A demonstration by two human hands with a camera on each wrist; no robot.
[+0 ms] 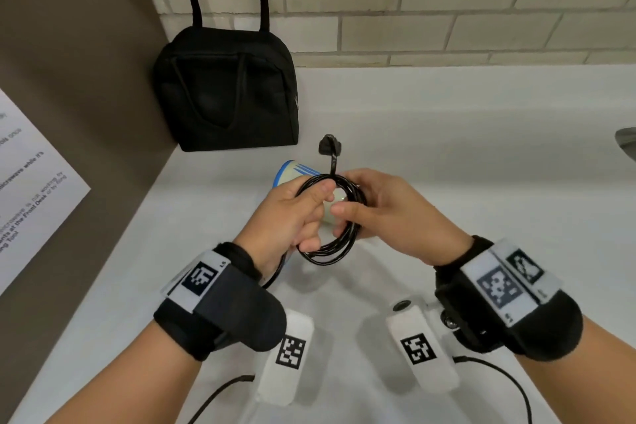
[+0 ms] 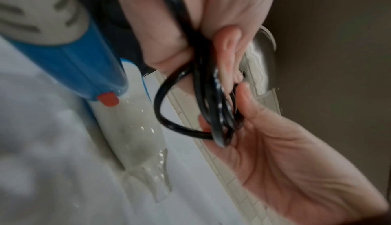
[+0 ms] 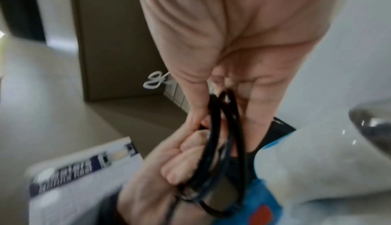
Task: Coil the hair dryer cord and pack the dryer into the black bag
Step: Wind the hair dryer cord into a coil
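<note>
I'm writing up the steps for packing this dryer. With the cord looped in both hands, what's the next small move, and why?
Probably tuck the plug into the coil. It sticks out past the loops that the left hand and right hand hold together, while the dryer lies on the counter and the black bag stands untouched.

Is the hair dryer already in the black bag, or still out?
Still out. The hair dryer lies on the white counter beneath both hands; the black bag stands apart against the wall.

White paper sheet on the brown side wall — partly legible: "microwave while it's", "Front Desk", left wrist band — "LS".
</note>
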